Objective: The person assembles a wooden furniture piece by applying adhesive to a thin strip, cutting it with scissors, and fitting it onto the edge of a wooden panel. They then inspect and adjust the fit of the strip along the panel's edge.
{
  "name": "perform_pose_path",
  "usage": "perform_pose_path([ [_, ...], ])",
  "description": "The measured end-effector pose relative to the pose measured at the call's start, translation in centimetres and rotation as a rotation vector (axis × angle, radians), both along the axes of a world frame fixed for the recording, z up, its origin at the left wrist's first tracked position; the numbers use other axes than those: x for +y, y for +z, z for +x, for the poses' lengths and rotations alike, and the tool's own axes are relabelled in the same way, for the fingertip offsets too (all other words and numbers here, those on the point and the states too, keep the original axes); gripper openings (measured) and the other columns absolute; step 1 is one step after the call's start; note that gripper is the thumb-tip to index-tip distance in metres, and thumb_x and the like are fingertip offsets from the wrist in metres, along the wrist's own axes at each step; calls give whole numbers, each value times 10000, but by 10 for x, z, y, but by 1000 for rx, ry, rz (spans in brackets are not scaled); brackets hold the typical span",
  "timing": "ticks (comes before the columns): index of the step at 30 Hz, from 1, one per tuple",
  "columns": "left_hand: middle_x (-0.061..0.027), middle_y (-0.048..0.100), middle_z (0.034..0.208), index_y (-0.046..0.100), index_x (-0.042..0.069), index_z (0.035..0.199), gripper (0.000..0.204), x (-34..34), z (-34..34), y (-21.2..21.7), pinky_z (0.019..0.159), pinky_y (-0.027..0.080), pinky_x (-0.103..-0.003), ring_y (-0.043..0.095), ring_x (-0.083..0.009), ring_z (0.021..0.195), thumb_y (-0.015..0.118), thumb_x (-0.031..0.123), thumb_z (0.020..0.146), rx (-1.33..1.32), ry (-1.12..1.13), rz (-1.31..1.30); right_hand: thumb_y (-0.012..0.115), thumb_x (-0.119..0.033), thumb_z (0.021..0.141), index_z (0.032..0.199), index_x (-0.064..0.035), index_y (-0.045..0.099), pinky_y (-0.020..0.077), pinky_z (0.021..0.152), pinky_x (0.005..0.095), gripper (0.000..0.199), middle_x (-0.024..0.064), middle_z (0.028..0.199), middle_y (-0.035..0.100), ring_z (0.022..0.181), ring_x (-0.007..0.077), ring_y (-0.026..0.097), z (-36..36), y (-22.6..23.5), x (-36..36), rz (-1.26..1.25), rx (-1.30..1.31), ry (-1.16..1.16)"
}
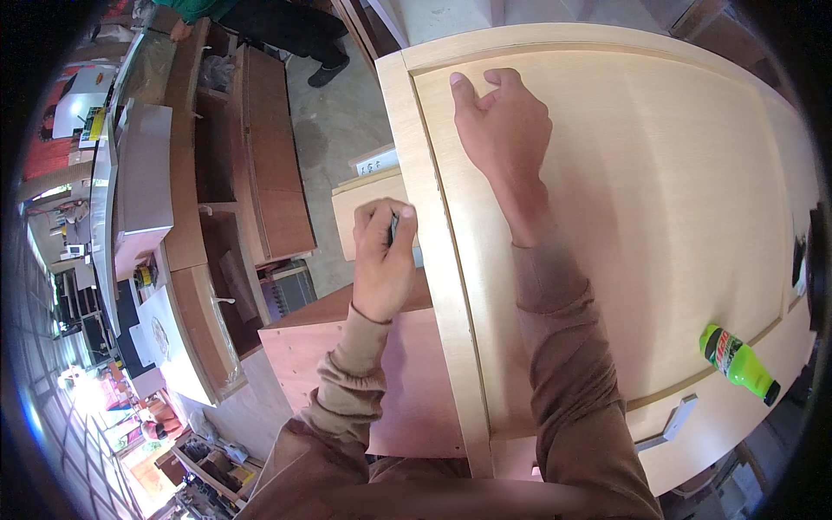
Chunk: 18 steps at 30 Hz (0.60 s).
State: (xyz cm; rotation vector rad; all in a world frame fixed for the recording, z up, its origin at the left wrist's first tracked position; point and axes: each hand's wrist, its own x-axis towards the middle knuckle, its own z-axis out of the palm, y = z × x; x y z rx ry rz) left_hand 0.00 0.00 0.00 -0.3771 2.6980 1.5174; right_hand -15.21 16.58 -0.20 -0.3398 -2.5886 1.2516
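The pale wooden panel (659, 225) lies face up before the person, its raised border strips showing on the far, left and near sides. Its left edge runs away from the person, leaning slightly left toward the far-left corner; the lens bends the outline too much to tell which way the long axis goes.

The left hand (384, 256) is at the outside of the left edge, nearer the far-left corner than the near one. Its fingers are folded and its thumb pressed in around a small dark object (394, 227), mostly hidden by the grip. Light boards (374, 192) show just behind this hand.

The right hand (507, 121) is over the panel by the far-left corner, half curled, thumb apart from the bent index finger with a gap between. Whether it touches the wood cannot be told.

A green bottle (735, 360) lies across the near border strip toward the near-right corner, its dark cap pointing right and toward the person. A grey handle (679, 422) is at the near edge, left of the bottle.
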Motion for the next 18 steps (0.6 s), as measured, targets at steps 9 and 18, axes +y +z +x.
perform_pose_path([
  [9,-199,657,1131,709,7,1120,278,-6,-84,-9,1023,449,-420,549,-317,1142,612,267,1125,152,72,-136,746,-468,983,1235,25,747,609,838,451,553,136,840,798,855,326,800,-3,8,1,-78,-24,8],
  [18,-134,684,1125,715,28,1213,419,-49,-253,-3,882,474,-389,571,-154,1042,595,414,1106,33,229,90,758,-405,973,1113,17,755,619,814,486,444,164,879,796,842,356,796,-3,7,5,-53,23,9],
])
